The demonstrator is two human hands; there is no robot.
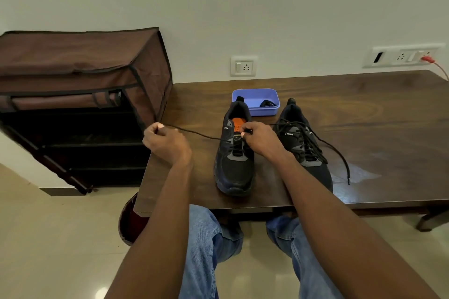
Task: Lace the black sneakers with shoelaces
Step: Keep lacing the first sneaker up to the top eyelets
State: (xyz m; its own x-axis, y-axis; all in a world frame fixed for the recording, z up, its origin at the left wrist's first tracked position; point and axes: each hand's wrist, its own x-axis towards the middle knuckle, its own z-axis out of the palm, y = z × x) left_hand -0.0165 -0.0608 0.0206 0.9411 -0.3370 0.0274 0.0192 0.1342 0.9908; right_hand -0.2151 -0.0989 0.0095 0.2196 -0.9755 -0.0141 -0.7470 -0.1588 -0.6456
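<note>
Two black sneakers stand toe-toward-me on the dark wooden table. The left sneaker has an orange insole and a few crossings of black shoelace. My left hand pinches one end of that lace and holds it taut out to the left, over the table's edge. My right hand pinches the other lace end at the upper eyelets on the shoe's right side. The right sneaker is laced to the top, with its loose lace end trailing across the table.
A blue plastic tray with a small black item in it sits behind the sneakers. A brown fabric shoe rack stands left of the table. Wall sockets and a red cable are at the back right. My knees are under the table's front edge.
</note>
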